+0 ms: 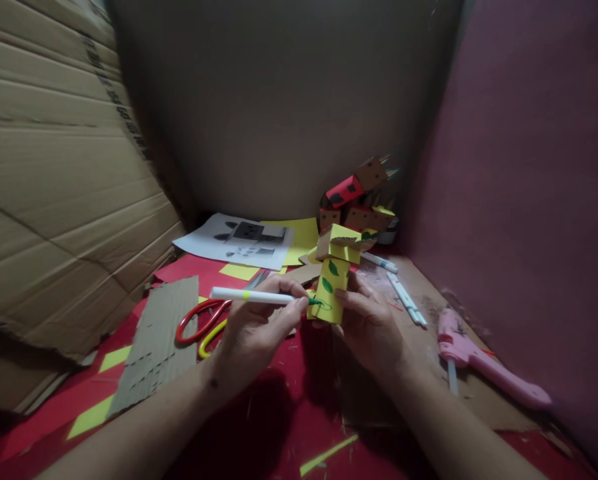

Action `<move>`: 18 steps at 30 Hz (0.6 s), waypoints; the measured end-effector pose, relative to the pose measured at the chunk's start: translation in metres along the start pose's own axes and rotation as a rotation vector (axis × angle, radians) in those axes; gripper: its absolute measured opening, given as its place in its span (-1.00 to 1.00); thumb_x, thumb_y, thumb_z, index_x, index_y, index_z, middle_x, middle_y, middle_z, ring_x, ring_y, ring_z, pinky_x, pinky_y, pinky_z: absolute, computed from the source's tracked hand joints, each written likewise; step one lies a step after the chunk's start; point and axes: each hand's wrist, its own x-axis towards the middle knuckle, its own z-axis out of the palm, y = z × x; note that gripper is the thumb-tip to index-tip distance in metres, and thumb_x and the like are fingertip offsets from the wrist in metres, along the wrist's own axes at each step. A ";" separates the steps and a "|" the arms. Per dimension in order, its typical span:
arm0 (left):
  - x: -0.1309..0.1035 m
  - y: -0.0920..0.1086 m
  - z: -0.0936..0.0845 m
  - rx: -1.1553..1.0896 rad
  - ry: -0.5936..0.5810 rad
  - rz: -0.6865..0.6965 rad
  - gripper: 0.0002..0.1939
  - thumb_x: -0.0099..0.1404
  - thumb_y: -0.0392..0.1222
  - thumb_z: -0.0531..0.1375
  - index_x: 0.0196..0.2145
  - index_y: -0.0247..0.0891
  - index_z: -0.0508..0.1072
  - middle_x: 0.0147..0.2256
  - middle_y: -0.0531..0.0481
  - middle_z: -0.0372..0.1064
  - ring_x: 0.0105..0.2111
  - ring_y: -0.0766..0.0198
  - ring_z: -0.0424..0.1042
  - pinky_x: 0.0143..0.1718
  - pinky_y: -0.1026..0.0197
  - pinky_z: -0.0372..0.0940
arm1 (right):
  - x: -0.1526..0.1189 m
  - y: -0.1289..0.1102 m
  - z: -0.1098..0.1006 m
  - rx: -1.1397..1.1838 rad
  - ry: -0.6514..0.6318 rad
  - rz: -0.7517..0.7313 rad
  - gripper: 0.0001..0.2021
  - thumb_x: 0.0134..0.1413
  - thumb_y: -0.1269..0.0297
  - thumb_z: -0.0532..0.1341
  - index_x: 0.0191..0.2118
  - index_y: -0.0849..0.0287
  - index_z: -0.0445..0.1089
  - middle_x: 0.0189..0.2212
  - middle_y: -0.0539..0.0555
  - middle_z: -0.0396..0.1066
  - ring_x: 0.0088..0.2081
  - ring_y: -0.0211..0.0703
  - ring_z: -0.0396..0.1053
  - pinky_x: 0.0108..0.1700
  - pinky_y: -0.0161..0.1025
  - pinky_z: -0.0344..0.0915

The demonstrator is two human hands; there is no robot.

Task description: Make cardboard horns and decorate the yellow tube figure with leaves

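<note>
Pinched between thumb and fingers of my left hand (263, 327) is a white felt-tip marker (259, 296) with a green tip. That tip touches a yellow paper-covered cardboard figure (335, 293), beside a leaf outline low on its body. Two filled green leaves show above the outline. My right hand (371, 323) grips the figure from the right side, its fingers partly hidden behind it. A boxy cardboard and yellow paper part tops the figure. Scissors (203, 320) with red and yellow handles lie left of my left hand, partly covered by it.
A pink glue gun (493, 373) rests on cardboard at right, near several markers (406, 300). Finished-looking cardboard figures (359, 200) stand at the back. A printed sheet (233, 240), corrugated cardboard (159, 333) and yellow scraps lie left. A large cardboard sheet (63, 167) rises at left.
</note>
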 end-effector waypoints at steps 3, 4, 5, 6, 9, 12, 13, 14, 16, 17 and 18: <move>0.000 -0.001 0.000 -0.010 -0.007 -0.001 -0.91 0.29 -0.18 0.18 -0.35 -0.22 0.42 -0.52 0.12 0.31 -0.52 0.38 0.31 -0.48 0.33 0.22 | 0.000 0.000 -0.001 0.006 -0.007 -0.004 -0.71 -0.14 0.45 0.26 -0.21 0.10 0.44 -0.34 0.00 0.52 -0.31 -0.10 0.46 -0.31 -0.21 0.36; 0.000 0.000 0.000 -0.012 0.001 -0.009 -0.91 0.29 -0.19 0.18 -0.35 -0.23 0.42 -0.53 0.12 0.31 -0.52 0.39 0.30 -0.50 0.34 0.21 | 0.000 0.001 -0.001 0.007 -0.009 -0.001 -0.71 -0.15 0.45 0.26 -0.20 0.10 0.44 -0.34 0.00 0.52 -0.30 -0.09 0.46 -0.29 -0.20 0.36; 0.001 0.000 0.000 -0.012 0.011 -0.019 -0.91 0.28 -0.20 0.18 -0.36 -0.23 0.42 -0.54 0.12 0.31 -0.54 0.40 0.29 -0.52 0.35 0.20 | 0.000 0.001 -0.001 0.007 -0.011 0.002 -0.71 -0.15 0.45 0.26 -0.20 0.11 0.44 -0.34 0.00 0.52 -0.28 -0.08 0.46 -0.28 -0.19 0.37; 0.001 0.001 0.001 -0.012 0.020 -0.027 -0.92 0.28 -0.20 0.18 -0.37 -0.24 0.42 -0.54 0.12 0.31 -0.55 0.40 0.27 -0.54 0.37 0.19 | 0.001 0.001 -0.002 0.006 -0.011 0.004 -0.71 -0.14 0.45 0.26 -0.20 0.11 0.43 -0.34 0.01 0.52 -0.27 -0.07 0.46 -0.27 -0.18 0.37; 0.002 0.003 0.002 -0.002 0.036 -0.030 -0.92 0.26 -0.21 0.19 -0.37 -0.24 0.42 -0.56 0.12 0.30 -0.57 0.41 0.25 -0.57 0.38 0.17 | 0.001 0.002 -0.002 0.004 -0.009 0.005 -0.69 -0.14 0.44 0.26 -0.17 0.12 0.43 -0.30 0.02 0.53 -0.25 -0.07 0.46 -0.25 -0.17 0.38; 0.002 0.002 0.001 0.021 0.040 -0.012 -0.90 0.27 -0.19 0.18 -0.38 -0.25 0.42 -0.57 0.11 0.29 -0.57 0.40 0.25 -0.58 0.36 0.15 | 0.002 0.002 -0.001 0.004 -0.008 0.003 -0.67 -0.15 0.44 0.27 -0.16 0.12 0.43 -0.28 0.03 0.53 -0.26 -0.07 0.46 -0.26 -0.17 0.38; 0.001 0.002 0.001 0.023 0.033 -0.004 -0.90 0.27 -0.19 0.18 -0.38 -0.24 0.42 -0.56 0.11 0.29 -0.57 0.39 0.26 -0.57 0.35 0.16 | 0.002 0.001 -0.001 0.003 -0.007 0.003 -0.68 -0.15 0.44 0.27 -0.17 0.12 0.43 -0.30 0.02 0.53 -0.28 -0.07 0.46 -0.27 -0.17 0.38; 0.001 0.001 0.001 0.027 0.023 0.006 -0.90 0.28 -0.18 0.18 -0.38 -0.24 0.42 -0.55 0.10 0.30 -0.55 0.38 0.28 -0.54 0.33 0.19 | 0.002 0.001 -0.001 -0.001 -0.007 0.003 -0.69 -0.15 0.44 0.27 -0.18 0.12 0.43 -0.32 0.02 0.53 -0.30 -0.08 0.46 -0.28 -0.18 0.38; -0.001 0.000 0.000 0.049 0.005 0.028 -0.91 0.29 -0.19 0.18 -0.35 -0.23 0.42 -0.52 0.09 0.32 -0.51 0.36 0.32 -0.48 0.30 0.22 | 0.001 0.000 0.000 -0.008 -0.005 0.003 -0.71 -0.15 0.46 0.26 -0.20 0.12 0.44 -0.34 0.01 0.52 -0.34 -0.11 0.45 -0.30 -0.20 0.37; -0.001 0.000 0.000 0.061 0.000 0.035 -0.92 0.29 -0.19 0.18 -0.34 -0.23 0.43 -0.51 0.09 0.33 -0.50 0.36 0.33 -0.45 0.29 0.24 | 0.001 0.000 0.000 -0.011 -0.004 0.002 -0.72 -0.15 0.46 0.26 -0.21 0.12 0.45 -0.35 0.00 0.52 -0.35 -0.12 0.45 -0.31 -0.21 0.37; -0.002 -0.001 0.000 0.067 -0.002 0.034 -0.93 0.30 -0.20 0.18 -0.32 -0.22 0.43 -0.50 0.09 0.34 -0.49 0.35 0.33 -0.43 0.28 0.25 | 0.001 0.000 -0.001 -0.011 -0.002 0.002 -0.72 -0.15 0.46 0.26 -0.22 0.12 0.45 -0.35 0.00 0.52 -0.35 -0.12 0.45 -0.31 -0.21 0.37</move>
